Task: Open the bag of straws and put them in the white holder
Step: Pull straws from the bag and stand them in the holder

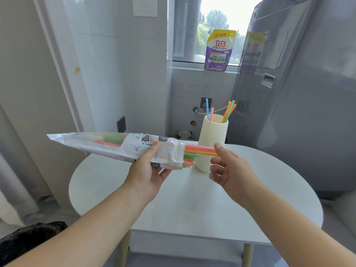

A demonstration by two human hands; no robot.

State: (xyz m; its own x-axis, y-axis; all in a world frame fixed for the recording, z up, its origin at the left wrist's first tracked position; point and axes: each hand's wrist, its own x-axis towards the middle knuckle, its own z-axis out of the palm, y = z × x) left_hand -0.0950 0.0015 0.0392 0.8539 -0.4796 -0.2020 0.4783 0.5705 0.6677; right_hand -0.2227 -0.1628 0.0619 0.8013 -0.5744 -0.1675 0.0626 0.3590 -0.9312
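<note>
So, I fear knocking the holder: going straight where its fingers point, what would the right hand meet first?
Likely the straws sticking out of the bag, just beside the right hand; the white holder seems to stand behind that line, though depth is unclear.

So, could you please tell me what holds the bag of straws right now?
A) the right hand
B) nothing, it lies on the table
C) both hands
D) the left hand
D: the left hand grips the bag of straws above the table, while the right hand only pinches straws poking from its open end.
</note>
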